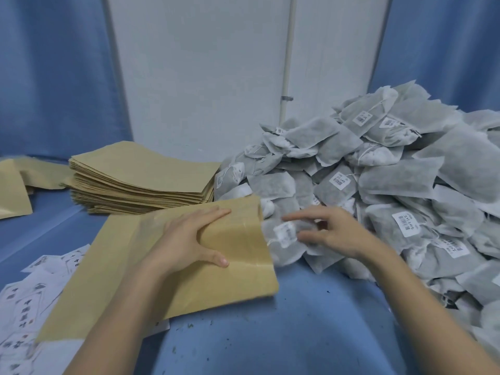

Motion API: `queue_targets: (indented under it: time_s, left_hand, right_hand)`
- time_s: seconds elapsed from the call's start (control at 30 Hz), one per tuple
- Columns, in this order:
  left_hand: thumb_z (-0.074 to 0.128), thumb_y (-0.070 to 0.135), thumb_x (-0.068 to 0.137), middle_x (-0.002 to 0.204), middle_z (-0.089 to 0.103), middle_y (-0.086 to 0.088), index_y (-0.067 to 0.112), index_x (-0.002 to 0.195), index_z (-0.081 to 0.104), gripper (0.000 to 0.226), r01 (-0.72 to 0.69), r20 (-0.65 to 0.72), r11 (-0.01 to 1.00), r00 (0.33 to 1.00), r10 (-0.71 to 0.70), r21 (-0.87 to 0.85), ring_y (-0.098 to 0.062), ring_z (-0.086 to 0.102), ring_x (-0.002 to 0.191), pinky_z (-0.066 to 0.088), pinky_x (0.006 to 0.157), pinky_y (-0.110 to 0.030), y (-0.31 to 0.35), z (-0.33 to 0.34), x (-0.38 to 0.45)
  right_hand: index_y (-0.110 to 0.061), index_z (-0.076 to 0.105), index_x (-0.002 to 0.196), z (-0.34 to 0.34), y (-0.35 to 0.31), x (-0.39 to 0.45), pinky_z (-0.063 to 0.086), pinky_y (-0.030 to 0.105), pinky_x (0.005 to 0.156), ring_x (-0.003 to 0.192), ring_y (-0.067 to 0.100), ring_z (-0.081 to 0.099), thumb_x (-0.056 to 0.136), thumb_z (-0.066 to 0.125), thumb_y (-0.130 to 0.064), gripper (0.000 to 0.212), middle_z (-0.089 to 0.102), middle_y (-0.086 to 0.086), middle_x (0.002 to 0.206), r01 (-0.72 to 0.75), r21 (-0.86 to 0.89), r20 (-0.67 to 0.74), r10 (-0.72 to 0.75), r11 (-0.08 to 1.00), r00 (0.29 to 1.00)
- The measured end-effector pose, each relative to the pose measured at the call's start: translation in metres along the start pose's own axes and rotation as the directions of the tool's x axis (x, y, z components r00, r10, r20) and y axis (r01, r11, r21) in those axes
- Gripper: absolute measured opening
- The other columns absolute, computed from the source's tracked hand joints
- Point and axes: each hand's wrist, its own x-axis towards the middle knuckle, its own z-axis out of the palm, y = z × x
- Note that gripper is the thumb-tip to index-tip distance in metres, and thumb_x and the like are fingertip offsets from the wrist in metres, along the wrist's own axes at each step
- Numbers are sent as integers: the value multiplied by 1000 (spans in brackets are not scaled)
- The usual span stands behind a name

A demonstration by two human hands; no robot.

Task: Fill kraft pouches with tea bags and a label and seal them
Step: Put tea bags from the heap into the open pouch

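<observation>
Kraft pouch (151, 269) lies flat on the blue cloth (270, 334) in front of us, its open mouth turned toward the heap of tea bags (392, 190). Our left hand (189, 239) rests on the pouch near that mouth, fingers straight and laid along the upper edge, thumb spread apart lower down, so the palm presses the paper to the cloth. Our right hand (332, 231) hovers just beside the mouth of the pouch, over the near foot of the heap. Its fingers are loosely spread and blurred; whether they touch the tea bag (286, 239) lying directly below them, we cannot tell. That tea bag sits against the mouth of the pouch and carries a small white tag with a printed barcode.

Beyond the pouch stands a stack of empty kraft pouches (140, 180), its corner almost meeting the heap. Farther from the pouch on the same side, more loose kraft pouches (16, 185) lie at the cloth's edge. Printed paper labels (24, 301) are scattered beside the pouch on the side away from the heap, some tucked under its corner. Behind the stack rises a pale wall panel (203, 77) with a white pipe (288, 63), flanked by blue curtain (54, 77).
</observation>
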Motion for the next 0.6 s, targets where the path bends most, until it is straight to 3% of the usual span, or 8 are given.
queue_targets:
  time_s: [0.1, 0.2, 0.3, 0.37, 0.43, 0.5, 0.57, 0.6]
  left_hand:
    - [86, 38, 58, 138, 28, 35, 53, 131, 39, 89, -75, 62, 995, 996, 71, 68, 8, 21, 131, 9, 115, -29, 4, 8, 0]
    - [86, 36, 60, 119, 38, 47, 58, 122, 45, 78, -101, -5, 993, 995, 101, -67, 33, 32, 104, 21, 88, 6, 6, 12, 0]
    - [87, 33, 59, 117, 43, 46, 57, 121, 49, 77, -90, -26, 992, 996, 88, -90, 31, 36, 104, 22, 85, 7, 4, 10, -1]
    - [88, 30, 58, 122, 47, 39, 52, 123, 53, 77, -81, -16, 993, 997, 80, -90, 19, 40, 113, 24, 92, 1, 2, 9, -1]
    - [87, 33, 59, 118, 44, 44, 51, 125, 52, 77, -76, -26, 996, 997, 74, -47, 21, 37, 108, 23, 88, 4, 0, 7, -2]
    - [86, 37, 59, 113, 39, 49, 54, 125, 50, 77, -61, -57, 998, 997, 59, -25, 22, 34, 103, 21, 83, 8, -1, 6, -3]
    - [86, 38, 59, 117, 41, 45, 57, 125, 47, 78, -49, -77, 998, 996, 46, -38, 17, 35, 107, 21, 84, 8, -2, 5, -3]
    - [86, 38, 59, 120, 43, 41, 56, 125, 47, 79, -42, -87, 998, 995, 38, -48, 15, 36, 108, 21, 85, 7, -3, 5, -2]
  right_hand:
    - [-35, 62, 91, 27, -21, 19, 43, 15, 62, 62, 5, 51, 71, 73, -11, 33, 61, -17, 69, -32, 43, 23, 31, 999, 999]
    - [-18, 56, 91, 55, -28, 33, 41, 18, 54, 59, 11, 47, 81, 60, -1, 20, 51, 1, 67, -209, 389, -49, 247, 897, 968]
    - [-17, 42, 97, 84, -37, 37, 41, 24, 69, 81, 17, 48, 84, 46, -26, 17, 49, -2, 82, -309, 509, -159, 440, 804, 884]
    - [-18, 37, 102, 92, -37, 36, 42, 34, 83, 88, 19, 45, 66, 40, -45, 45, 50, 4, 92, -347, 555, -88, 468, 756, 879]
    - [-22, 34, 112, 89, -32, 31, 47, 37, 84, 85, 16, 52, 76, 58, -33, 44, 59, 6, 93, -332, 507, 40, 363, 796, 931]
    - [-26, 36, 124, 77, -20, 25, 51, 28, 72, 74, 10, 61, 84, 62, -11, 50, 69, -3, 80, -272, 500, 84, 266, 822, 960]
    - [-28, 39, 132, 59, -5, 15, 49, 24, 75, 75, 8, 65, 84, 66, -17, 56, 72, -6, 79, -169, 345, -127, 225, 923, 966]
    - [-27, 40, 133, 48, 6, 11, 47, 25, 80, 85, 10, 63, 81, 69, -28, 60, 72, -5, 89, -177, 122, -279, 205, 977, 938]
